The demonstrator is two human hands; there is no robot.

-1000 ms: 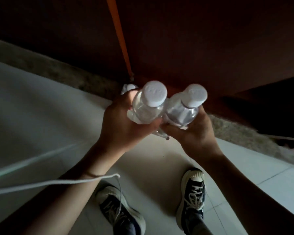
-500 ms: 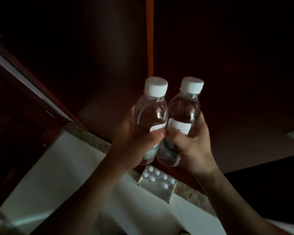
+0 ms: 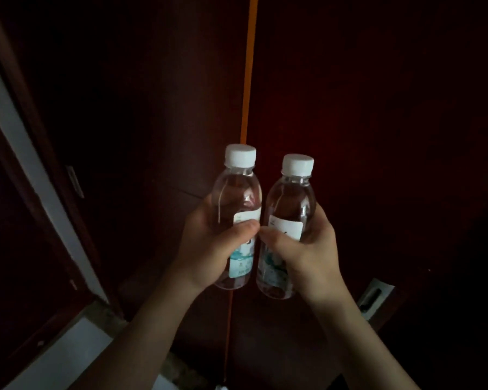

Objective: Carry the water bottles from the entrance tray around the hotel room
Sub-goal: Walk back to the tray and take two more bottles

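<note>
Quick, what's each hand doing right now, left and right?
Left hand: fingers curled round the left bottle, holding it upright.
Right hand: fingers curled round the right bottle, holding it upright.

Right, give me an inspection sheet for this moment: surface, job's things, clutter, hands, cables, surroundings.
Surface: pale floor at lower left; no table or tray seen.
Job's things: left bottle and right bottle, both upright, clear, white caps on, side by side.
Clutter: nothing seen.
Hands: left hand grips the left bottle around its label; right hand grips the right bottle likewise; thumbs nearly meet.
Cables: nothing seen.
Surroundings: dim; dark wooden door ahead, orange strip running down it, metal plate at right.
</note>
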